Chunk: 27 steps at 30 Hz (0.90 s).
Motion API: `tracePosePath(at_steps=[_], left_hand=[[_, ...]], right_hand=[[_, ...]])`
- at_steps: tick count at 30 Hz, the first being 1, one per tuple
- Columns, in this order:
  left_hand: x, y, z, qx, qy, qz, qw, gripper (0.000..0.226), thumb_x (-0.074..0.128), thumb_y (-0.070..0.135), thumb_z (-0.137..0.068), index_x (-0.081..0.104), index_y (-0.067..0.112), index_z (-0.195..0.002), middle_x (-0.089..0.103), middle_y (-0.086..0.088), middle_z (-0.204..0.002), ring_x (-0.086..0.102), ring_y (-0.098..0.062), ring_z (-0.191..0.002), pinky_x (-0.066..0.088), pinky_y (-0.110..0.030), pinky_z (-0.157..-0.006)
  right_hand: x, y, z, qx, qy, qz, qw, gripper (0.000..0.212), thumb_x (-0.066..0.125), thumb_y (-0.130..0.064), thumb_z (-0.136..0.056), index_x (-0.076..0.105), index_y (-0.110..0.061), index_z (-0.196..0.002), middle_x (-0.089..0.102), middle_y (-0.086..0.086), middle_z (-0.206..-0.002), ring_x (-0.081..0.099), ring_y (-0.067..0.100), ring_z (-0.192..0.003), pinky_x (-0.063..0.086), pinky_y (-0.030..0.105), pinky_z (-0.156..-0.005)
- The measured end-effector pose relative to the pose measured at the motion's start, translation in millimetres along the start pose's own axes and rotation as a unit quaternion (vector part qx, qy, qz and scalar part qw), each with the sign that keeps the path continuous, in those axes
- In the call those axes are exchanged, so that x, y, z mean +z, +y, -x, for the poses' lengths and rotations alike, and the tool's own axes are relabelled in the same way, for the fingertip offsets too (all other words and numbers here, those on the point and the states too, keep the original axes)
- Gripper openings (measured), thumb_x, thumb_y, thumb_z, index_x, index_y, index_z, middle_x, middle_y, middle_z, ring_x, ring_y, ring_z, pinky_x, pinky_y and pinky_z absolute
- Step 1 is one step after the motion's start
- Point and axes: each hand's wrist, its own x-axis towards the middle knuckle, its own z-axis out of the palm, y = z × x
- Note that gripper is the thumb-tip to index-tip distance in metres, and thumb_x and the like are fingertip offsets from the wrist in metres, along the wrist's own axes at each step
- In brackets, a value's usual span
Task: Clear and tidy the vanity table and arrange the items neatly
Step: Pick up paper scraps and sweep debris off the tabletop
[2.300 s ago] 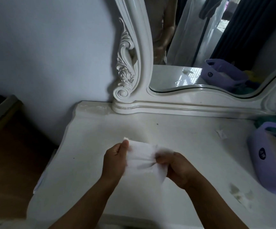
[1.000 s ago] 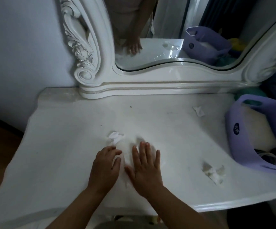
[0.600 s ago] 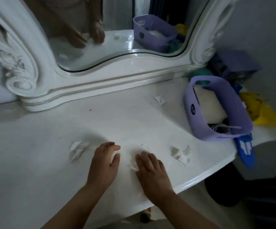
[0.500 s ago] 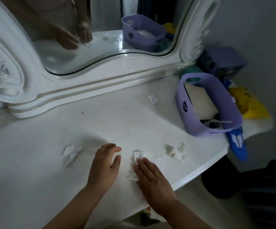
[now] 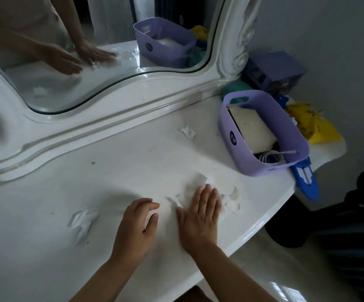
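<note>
Right hand (image 5: pixel 200 211) flat, fingers straight, pressing a tissue (image 5: pixel 195 185) on the tabletop (image 5: pixel 120 171) nr the front edge; left hand (image 5: pixel 136 223) loosely curled, holding nothing. Risk: wiping outward could push tissue scraps (image 5: pixel 232 198) off the edge.

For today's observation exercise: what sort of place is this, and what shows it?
Probably a bedroom or dressing corner at home: an ornate white mirror stands on a vanity table, with a purple basket of household bits.

The right hand (image 5: pixel 199 216) hides most of the tissue (image 5: pixel 195 185) beneath it, and the blue thing (image 5: pixel 305 178) at the desk's (image 5: pixel 45 247) right edge is half hidden behind the purple basket (image 5: pixel 250 162).
</note>
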Motion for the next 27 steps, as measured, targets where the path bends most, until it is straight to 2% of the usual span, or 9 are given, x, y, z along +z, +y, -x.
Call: tracePosePath(at_steps=[4, 6, 11, 14, 16, 19, 21, 25, 27], left_hand=[[-11, 0, -14, -0.001, 0.008, 0.005, 1.000, 0.038, 0.038, 0.044, -0.079, 0.063, 0.024, -0.099, 0.057, 0.008, -0.110, 0.052, -0.009, -0.106, 0.038, -0.020, -0.090], [-17, -1, -21, 0.003, 0.017, 0.006, 1.000, 0.037, 0.039, 0.044, -0.079, 0.063, 0.024, -0.098, 0.058, 0.008, -0.109, 0.052, -0.007, -0.106, 0.036, -0.018, -0.090], [-24, -4, -40, -0.003, 0.046, 0.013, 0.999, 0.035, 0.040, 0.044, -0.080, 0.063, 0.025, -0.098, 0.060, 0.010, -0.106, 0.053, -0.002, -0.102, 0.041, -0.022, -0.088], [-23, -4, -49, -0.005, 0.057, 0.015, 0.998, 0.033, 0.040, 0.042, -0.080, 0.063, 0.025, -0.097, 0.059, 0.016, -0.103, 0.052, 0.001, -0.100, 0.041, -0.015, -0.086], [-23, -5, -54, -0.009, 0.050, 0.017, 0.999, 0.033, 0.040, 0.041, -0.080, 0.063, 0.025, -0.097, 0.058, 0.016, -0.103, 0.051, 0.003, -0.100, 0.037, -0.007, -0.086], [-26, -9, -63, 0.000, 0.022, -0.022, 1.000, 0.035, 0.039, 0.039, -0.080, 0.063, 0.021, -0.098, 0.061, 0.006, -0.106, 0.050, -0.002, -0.102, 0.032, -0.004, -0.088], [-30, -15, -71, 0.005, 0.003, -0.071, 0.997, 0.041, 0.037, 0.038, -0.079, 0.065, 0.016, -0.100, 0.063, -0.003, -0.109, 0.053, -0.012, -0.104, 0.034, -0.014, -0.091], [-36, -31, -85, 0.013, -0.041, -0.166, 0.985, 0.047, 0.034, 0.036, -0.080, 0.065, 0.010, -0.103, 0.064, -0.013, -0.114, 0.061, -0.029, -0.105, 0.046, -0.042, -0.092], [-38, -36, -90, 0.022, -0.054, -0.185, 0.981, 0.046, 0.033, 0.034, -0.080, 0.064, 0.010, -0.105, 0.062, -0.013, -0.117, 0.060, -0.029, -0.107, 0.047, -0.043, -0.091]], right_hand=[[-6, -15, -46, 0.122, -0.006, -0.073, 0.990, 0.077, 0.015, -0.052, -0.090, -0.015, -0.001, -0.139, -0.010, 0.022, -0.153, -0.015, 0.038, -0.139, -0.018, 0.046, -0.110], [-10, -19, -66, 0.143, -0.024, -0.058, 0.988, 0.075, 0.019, -0.049, -0.094, -0.018, -0.002, -0.141, -0.019, 0.018, -0.153, -0.022, 0.037, -0.138, -0.014, 0.049, -0.111], [-15, -19, -89, -0.106, -0.071, -0.057, 0.990, 0.064, 0.001, -0.046, -0.088, -0.018, -0.013, -0.140, -0.016, 0.008, -0.155, -0.030, 0.024, -0.135, -0.023, 0.036, -0.111], [-3, -12, -69, -0.190, -0.031, -0.008, 0.981, 0.062, 0.018, -0.042, -0.093, 0.011, -0.007, -0.143, 0.020, 0.013, -0.153, 0.002, 0.029, -0.143, -0.004, 0.033, -0.112], [-2, -9, -60, -0.119, -0.009, -0.021, 0.993, 0.062, 0.016, -0.042, -0.095, 0.024, -0.001, -0.140, 0.033, 0.016, -0.147, 0.013, 0.028, -0.140, 0.001, 0.032, -0.110], [-7, -10, -74, -0.022, -0.009, -0.078, 0.997, 0.076, -0.001, -0.050, -0.084, -0.004, -0.001, -0.142, 0.001, 0.017, -0.155, -0.014, 0.022, -0.141, -0.016, 0.028, -0.114], [-11, -15, -94, 0.016, -0.010, -0.090, 0.996, 0.079, -0.004, -0.049, -0.079, -0.011, -0.003, -0.143, -0.010, 0.014, -0.155, -0.017, 0.022, -0.141, -0.016, 0.031, -0.113], [-18, -22, -128, 0.051, -0.015, -0.067, 0.996, 0.071, 0.024, -0.040, -0.095, -0.010, 0.001, -0.142, -0.011, 0.019, -0.154, -0.013, 0.028, -0.143, -0.012, 0.037, -0.115], [-19, -22, -142, 0.053, -0.017, -0.059, 0.997, 0.073, 0.029, -0.039, -0.095, -0.009, 0.001, -0.142, -0.010, 0.020, -0.154, -0.012, 0.029, -0.143, -0.011, 0.038, -0.115]])
